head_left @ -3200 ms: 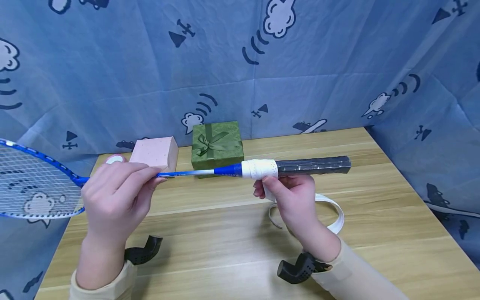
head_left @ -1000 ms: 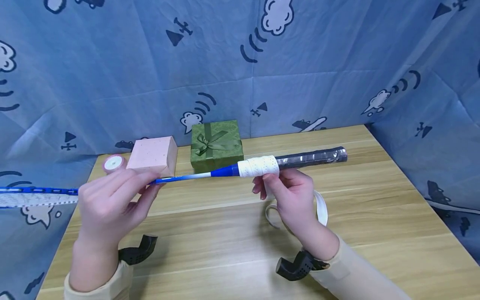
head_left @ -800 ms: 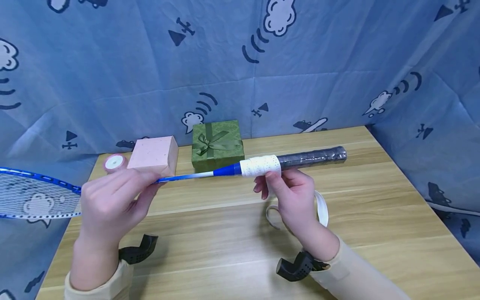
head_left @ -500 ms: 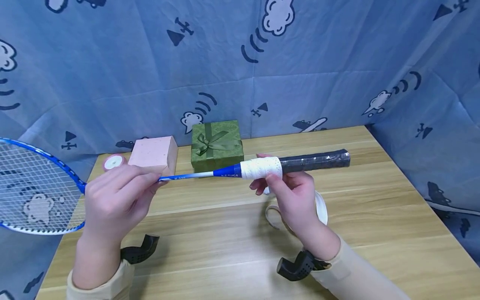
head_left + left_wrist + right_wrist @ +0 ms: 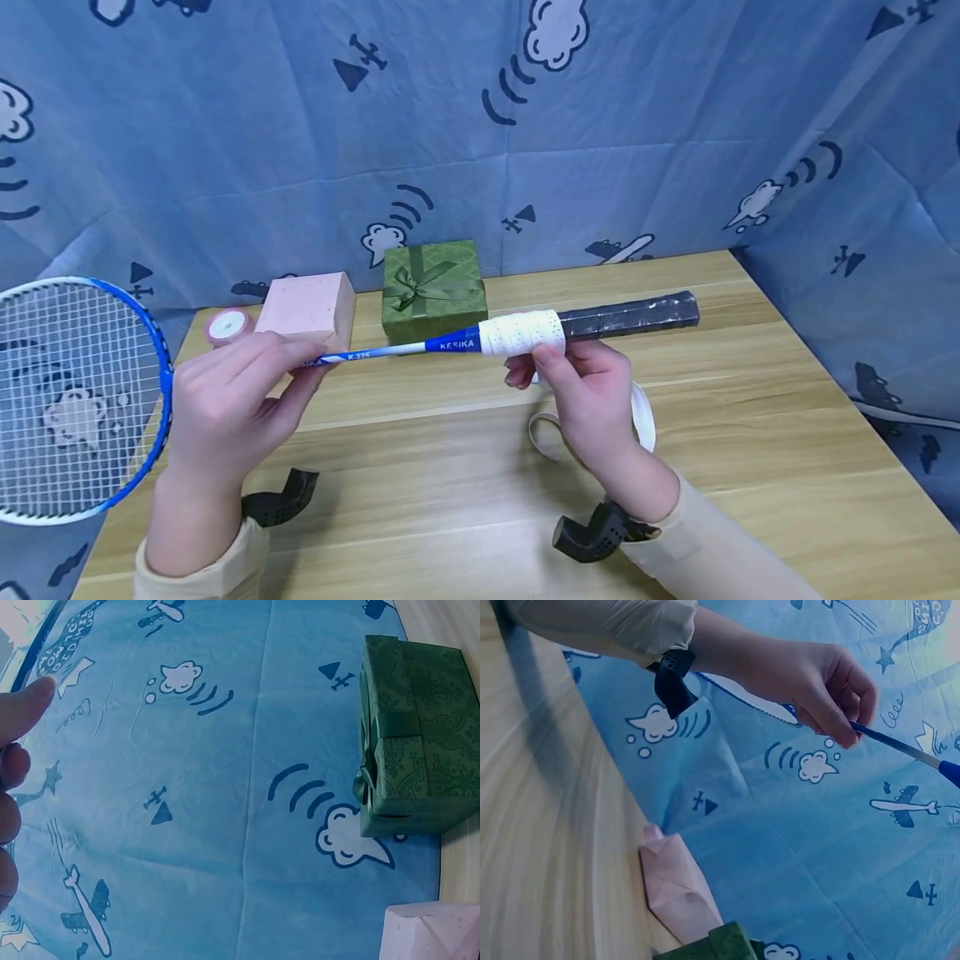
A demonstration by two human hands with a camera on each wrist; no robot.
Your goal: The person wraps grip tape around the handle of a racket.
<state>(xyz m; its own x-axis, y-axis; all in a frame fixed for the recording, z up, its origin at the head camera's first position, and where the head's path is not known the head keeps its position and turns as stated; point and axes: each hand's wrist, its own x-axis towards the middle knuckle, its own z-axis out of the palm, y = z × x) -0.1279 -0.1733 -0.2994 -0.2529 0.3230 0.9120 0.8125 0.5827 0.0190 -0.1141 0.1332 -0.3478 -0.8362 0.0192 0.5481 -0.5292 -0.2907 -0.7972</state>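
Note:
A badminton racket (image 5: 452, 342) is held level above the table, its strung head at the left and its black handle (image 5: 630, 318) at the right. My left hand (image 5: 225, 408) pinches the thin blue-and-white shaft with thumb and fingers; the right wrist view also shows this left hand (image 5: 26, 709) (image 5: 832, 694) on the shaft. White perforated grip tape (image 5: 521, 333) is wound round the handle's end beside the blue cone. Under it, my right hand (image 5: 588, 396) pinches the tape where it leaves the handle. The tape's loose tail (image 5: 642, 417) curls down behind that wrist.
At the table's back stand a pink box (image 5: 307, 307), a green gift box (image 5: 433, 287) with a bow, and a pink-and-white spool (image 5: 228, 326). Behind the wooden table (image 5: 420, 500) hangs a patterned blue cloth (image 5: 450, 108).
The racket has rolled about its shaft: its head, nearly edge-on a second ago, now faces the camera, and lettering shows on the cone. The white wrap covers slightly more handle than in the oldest frame.

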